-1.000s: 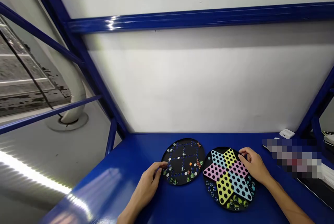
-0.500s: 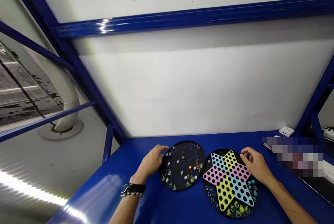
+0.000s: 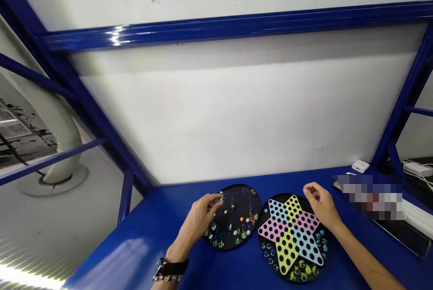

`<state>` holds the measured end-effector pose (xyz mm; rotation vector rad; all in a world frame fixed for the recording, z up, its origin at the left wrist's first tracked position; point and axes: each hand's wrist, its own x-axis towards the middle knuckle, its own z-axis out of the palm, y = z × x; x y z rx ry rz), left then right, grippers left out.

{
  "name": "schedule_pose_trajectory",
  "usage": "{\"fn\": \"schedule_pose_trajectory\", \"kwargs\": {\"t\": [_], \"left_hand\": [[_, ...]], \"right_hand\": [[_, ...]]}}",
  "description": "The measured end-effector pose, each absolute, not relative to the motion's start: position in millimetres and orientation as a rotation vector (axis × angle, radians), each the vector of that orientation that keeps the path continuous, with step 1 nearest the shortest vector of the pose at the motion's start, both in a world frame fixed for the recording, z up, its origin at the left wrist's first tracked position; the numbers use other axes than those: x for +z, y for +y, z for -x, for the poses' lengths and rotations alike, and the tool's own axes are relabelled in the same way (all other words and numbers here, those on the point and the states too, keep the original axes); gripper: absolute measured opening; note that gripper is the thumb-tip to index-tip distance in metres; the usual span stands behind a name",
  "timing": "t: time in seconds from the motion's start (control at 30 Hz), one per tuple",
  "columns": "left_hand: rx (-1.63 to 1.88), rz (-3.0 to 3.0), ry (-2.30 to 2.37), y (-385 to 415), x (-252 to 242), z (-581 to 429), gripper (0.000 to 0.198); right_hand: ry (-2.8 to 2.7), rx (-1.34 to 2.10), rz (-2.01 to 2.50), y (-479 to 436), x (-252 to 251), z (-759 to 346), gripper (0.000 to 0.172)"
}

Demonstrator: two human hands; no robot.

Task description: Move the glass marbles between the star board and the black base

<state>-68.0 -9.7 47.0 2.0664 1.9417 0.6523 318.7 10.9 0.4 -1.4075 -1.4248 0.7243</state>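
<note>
My left hand (image 3: 198, 218), with a dark watch and a beaded bracelet on its wrist, reaches over the left edge of a round black game board (image 3: 240, 202). Its thumb and forefinger pinch what looks like a small clear marble (image 3: 221, 199). Marbles of several colours and a small orange die (image 3: 241, 219) sit on that board. To its right lies a round Chinese checkers board (image 3: 289, 236) with a pink, yellow and blue star; blue, teal and yellow-green marbles rest along its rim. My right hand (image 3: 321, 204) hovers by its upper right edge, fingers curled; whatever they hold is hidden.
Both boards lie on a blue tabletop (image 3: 176, 200) against a white wall panel (image 3: 230, 114). A white earbud case (image 3: 360, 166) is at the back right. A dark flat object (image 3: 402, 233) and a blurred-out patch lie farther right. Blue metal bars frame the space.
My left hand has moved from the board's left rim in over its upper left part, and its fingers have closed. My right hand has lifted slightly. The whole view has shifted a little.
</note>
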Motion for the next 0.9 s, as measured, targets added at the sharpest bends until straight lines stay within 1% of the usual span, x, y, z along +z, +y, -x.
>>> {"fn": "schedule_pose_trajectory", "kwargs": {"t": [0.07, 0.17, 0.23, 0.3, 0.4, 0.47, 0.5, 0.53, 0.6, 0.7, 0.9], "left_hand": [[0.849, -2.139, 1.837, -14, 62, 37, 0.033], [1.057, -2.207, 1.600, -18, 85, -21, 0.028], [1.049, -2.257, 1.396, -20, 96, -56, 0.024], [0.980, -2.298, 1.261, -21, 101, -78, 0.024], [0.940, -2.308, 1.248, -22, 100, -77, 0.027], [0.960, -2.270, 1.375, -22, 93, -51, 0.028], [0.949, -2.239, 1.461, -23, 89, -33, 0.029], [0.895, -2.209, 1.548, -24, 84, -14, 0.029], [0.657, -2.137, 1.697, -30, 73, 25, 0.029], [0.383, -2.083, 1.770, -45, 57, 63, 0.031], [0.232, -2.060, 1.853, -53, 44, 67, 0.033]], "right_hand": [[-1.332, 0.899, 1.281, 11, 13, -301, 0.033], [-1.129, 1.361, 1.093, 8, 31, -267, 0.041], [-0.926, 1.737, 0.909, 5, 38, -246, 0.043], [-0.701, 1.936, 0.750, 3, 40, -234, 0.038], [-0.467, 1.963, 0.713, 2, 36, -232, 0.023], [-0.397, 1.935, 0.764, 4, 32, -240, 0.015], [-0.374, 1.921, 0.783, 5, 31, -245, 0.014], [-0.350, 1.906, 0.790, 7, 29, -249, 0.015], [-0.310, 1.875, 0.780, 10, 29, -256, 0.017], [-0.292, 1.845, 0.771, 14, 28, -260, 0.020], [-0.363, 1.871, 0.773, 11, 25, -256, 0.021]]}}
